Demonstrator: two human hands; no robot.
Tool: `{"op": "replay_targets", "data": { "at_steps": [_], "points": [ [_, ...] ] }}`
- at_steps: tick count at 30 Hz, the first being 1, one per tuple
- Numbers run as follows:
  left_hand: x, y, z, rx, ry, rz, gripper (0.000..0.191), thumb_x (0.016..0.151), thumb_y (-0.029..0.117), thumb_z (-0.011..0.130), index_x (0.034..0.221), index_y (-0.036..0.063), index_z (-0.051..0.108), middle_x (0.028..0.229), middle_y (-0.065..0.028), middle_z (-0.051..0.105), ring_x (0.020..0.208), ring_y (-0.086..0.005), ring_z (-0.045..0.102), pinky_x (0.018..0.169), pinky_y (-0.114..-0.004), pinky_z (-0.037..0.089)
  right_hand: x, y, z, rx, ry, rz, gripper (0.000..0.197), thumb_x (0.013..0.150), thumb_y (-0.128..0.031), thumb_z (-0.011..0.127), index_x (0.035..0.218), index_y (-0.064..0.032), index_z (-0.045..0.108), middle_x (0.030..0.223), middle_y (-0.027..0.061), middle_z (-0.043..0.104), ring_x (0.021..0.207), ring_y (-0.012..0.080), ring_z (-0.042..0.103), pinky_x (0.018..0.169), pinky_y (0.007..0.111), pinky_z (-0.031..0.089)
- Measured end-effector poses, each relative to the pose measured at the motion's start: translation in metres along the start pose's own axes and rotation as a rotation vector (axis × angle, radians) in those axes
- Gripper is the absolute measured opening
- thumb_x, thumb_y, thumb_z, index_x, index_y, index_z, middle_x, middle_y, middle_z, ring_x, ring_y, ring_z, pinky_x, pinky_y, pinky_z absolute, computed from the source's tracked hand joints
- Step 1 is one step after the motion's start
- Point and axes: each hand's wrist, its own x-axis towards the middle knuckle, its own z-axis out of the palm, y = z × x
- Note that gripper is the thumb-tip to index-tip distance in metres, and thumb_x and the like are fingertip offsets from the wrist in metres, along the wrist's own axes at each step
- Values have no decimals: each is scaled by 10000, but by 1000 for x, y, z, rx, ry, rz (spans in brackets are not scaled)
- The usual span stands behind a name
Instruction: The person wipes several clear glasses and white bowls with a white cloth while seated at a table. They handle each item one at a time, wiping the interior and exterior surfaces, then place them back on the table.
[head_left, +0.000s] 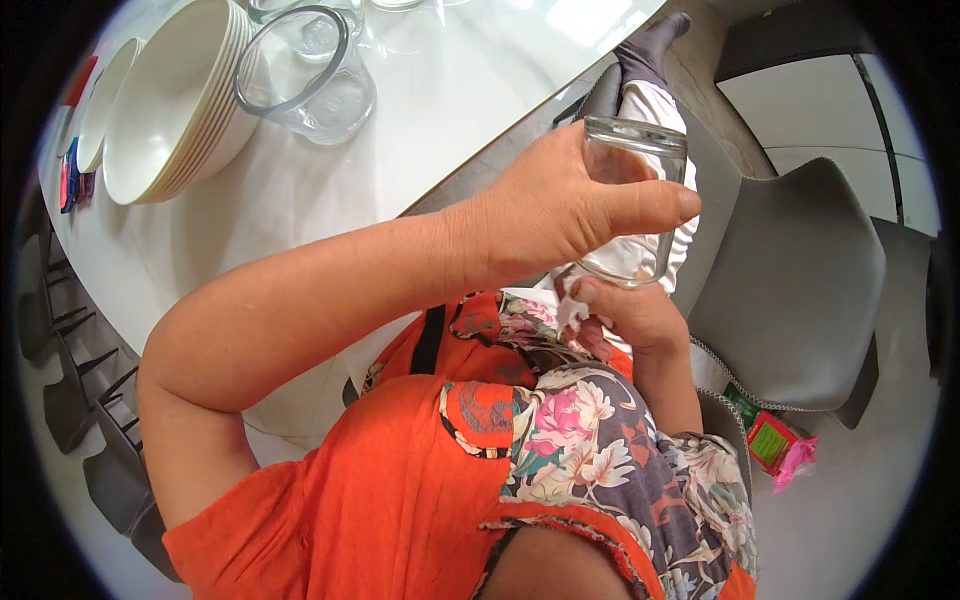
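Observation:
My left hand (551, 202) grips a clear drinking glass (643, 251) around its side, with the thumb across the near face. The thick base points away from me, and the open rim faces my lap. Just below that rim is my right hand (637, 311), its fingers curled around a crumpled white tissue or cloth (574, 311). Whether the tissue reaches inside the glass cannot be made out. Both hands are over my lap, off the table edge. A wider clear glass (341, 105) stands on the white marbled table (450, 97).
A stack of white bowls (169, 105) lies tilted at the table's left, beside another white dish (105, 112) and some small coloured packets (71, 180). More glassware (319, 34) is behind. Grey chairs (795, 300) stand to my right, with a red packet (772, 442) beside them.

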Motion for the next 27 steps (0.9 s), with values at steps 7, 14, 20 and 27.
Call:
{"op": "replay_targets", "data": {
  "at_steps": [7, 14, 20, 27],
  "points": [
    [-3, -2, -3, 119, -2, -119, 435, 760, 226, 747, 1096, 27, 555, 997, -40, 621, 919, -107, 589, 817, -253, 480, -25, -19, -54, -144, 405, -781, 310, 935, -244, 478, 974, 44, 585, 897, 159, 587, 817, 223, 599, 675, 336, 479],
    [-2, -20, -10, 524, -17, 205, 463, 629, 153, 789, 996, -18, 564, 904, -101, 645, 848, -167, 624, 732, -292, 494, 13, -40, 14, -678, 265, -1027, 405, 941, -296, 450, 1196, -4, 569, 1290, 183, 456, 1177, 277, 460, 991, 365, 356],
    [-7, -6, -13, 977, 27, 335, 376, 603, 99, 727, 928, -8, 570, 851, -146, 629, 810, -288, 622, 707, -360, 495, 21, -45, 14, -550, 162, -1015, 398, 945, -267, 452, 1173, 42, 556, 1260, 184, 493, 1171, 270, 478, 1000, 352, 348],
    [-12, -16, -7, 940, -9, 319, 438, 611, 67, 709, 1007, 23, 526, 835, -134, 607, 771, -259, 609, 699, -325, 477, 31, -32, 1, -37, 298, -594, 336, 971, -227, 453, 1128, 44, 575, 947, 113, 653, 861, 163, 625, 765, 253, 492]
  ]
}}
